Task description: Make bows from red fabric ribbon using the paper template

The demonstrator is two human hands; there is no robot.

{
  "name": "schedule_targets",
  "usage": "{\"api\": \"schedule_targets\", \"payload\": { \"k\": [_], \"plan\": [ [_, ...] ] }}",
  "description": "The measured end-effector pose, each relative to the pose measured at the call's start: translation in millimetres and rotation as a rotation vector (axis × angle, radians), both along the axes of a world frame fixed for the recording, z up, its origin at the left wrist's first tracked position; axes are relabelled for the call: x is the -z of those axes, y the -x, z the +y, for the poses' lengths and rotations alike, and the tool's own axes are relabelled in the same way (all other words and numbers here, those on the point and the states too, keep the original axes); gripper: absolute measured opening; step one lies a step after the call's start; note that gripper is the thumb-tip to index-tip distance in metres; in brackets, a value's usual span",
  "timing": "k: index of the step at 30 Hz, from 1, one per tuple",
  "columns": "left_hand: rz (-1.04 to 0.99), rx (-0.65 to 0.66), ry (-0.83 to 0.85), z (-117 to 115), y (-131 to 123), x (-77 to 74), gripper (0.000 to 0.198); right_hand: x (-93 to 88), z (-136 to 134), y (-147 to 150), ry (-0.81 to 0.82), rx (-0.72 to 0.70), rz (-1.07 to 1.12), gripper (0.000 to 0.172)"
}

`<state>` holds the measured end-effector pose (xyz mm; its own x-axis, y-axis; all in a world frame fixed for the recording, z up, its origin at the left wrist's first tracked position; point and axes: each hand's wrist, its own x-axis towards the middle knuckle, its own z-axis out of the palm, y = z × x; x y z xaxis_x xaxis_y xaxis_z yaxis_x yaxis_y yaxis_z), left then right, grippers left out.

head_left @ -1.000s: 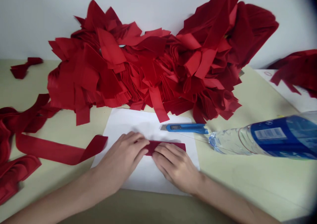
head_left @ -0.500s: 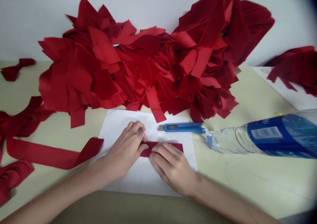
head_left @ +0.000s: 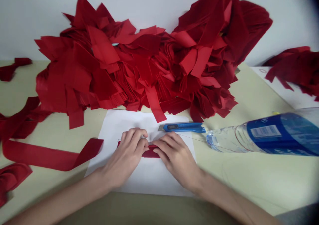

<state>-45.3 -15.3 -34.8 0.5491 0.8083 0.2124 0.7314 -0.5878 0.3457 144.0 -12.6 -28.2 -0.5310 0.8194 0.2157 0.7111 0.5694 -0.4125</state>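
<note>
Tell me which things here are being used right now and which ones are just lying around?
Being used:
left hand
right hand
red fabric strip
white paper sheet

Just lying around:
blue utility knife
plastic water bottle
heap of red fabric pieces
long loose red strip

The blue utility knife (head_left: 183, 127) lay just above the right hand (head_left: 177, 159), and the water bottle (head_left: 264, 135) barred the way toward the right of the frame. The red fabric heap (head_left: 124, 72) walled off the top, loose red strips (head_left: 47, 157) crowded the left, and the pale desk (head_left: 251, 182) below the bottle gave room to pass.
</note>
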Motion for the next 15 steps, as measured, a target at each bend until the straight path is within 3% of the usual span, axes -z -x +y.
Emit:
{"api": "schedule_targets", "payload": {
  "k": [9,15],
  "plan": [
    [-0.068,0.055,0.031,3.3,0.2,-14.4,0.012,-0.8,0.6,-1.9,0.078,0.008,0.076,0.016],
    [-0.037,0.137,-0.005,5.8,1.4,-9.4,0.021,-0.3,2.6,-2.1,0.105,-0.004,0.073,0.016]
  ]
}}
